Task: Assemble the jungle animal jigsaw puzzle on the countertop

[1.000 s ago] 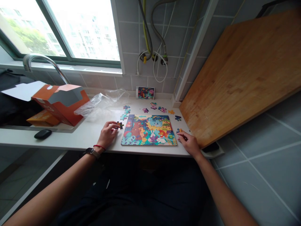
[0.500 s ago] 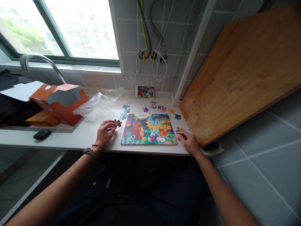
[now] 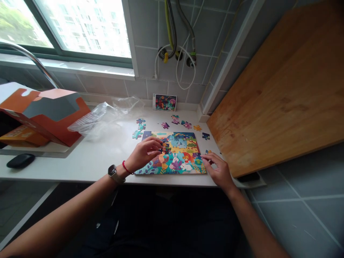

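Note:
A colourful jigsaw puzzle (image 3: 176,164) with animals and plants lies in its flat board near the counter's front edge. My left hand (image 3: 145,153) is over the left half of the puzzle, pinching a dark jigsaw piece (image 3: 165,147) partly hidden by the fingers. At the board's right edge, my right hand (image 3: 217,169) has thumb and index fingertips closed together on the rim. Just behind those fingers lies a loose orange-and-blue piece (image 3: 208,152), partly covered. Teal pieces (image 3: 137,134) lie left of the board, and pink pieces (image 3: 187,125) lie behind it.
A picture card (image 3: 165,103) leans against the tiled wall. Clear plastic wrap (image 3: 104,116), an orange box (image 3: 57,120) and a black object (image 3: 20,161) are to the left. A large wooden board (image 3: 285,96) leans along the right side. White counter (image 3: 94,161) shows at front left.
My left hand has carried the jigsaw piece rightward from beside the board to above the puzzle. My right hand stays at the board's right edge. The camera view has shifted closer.

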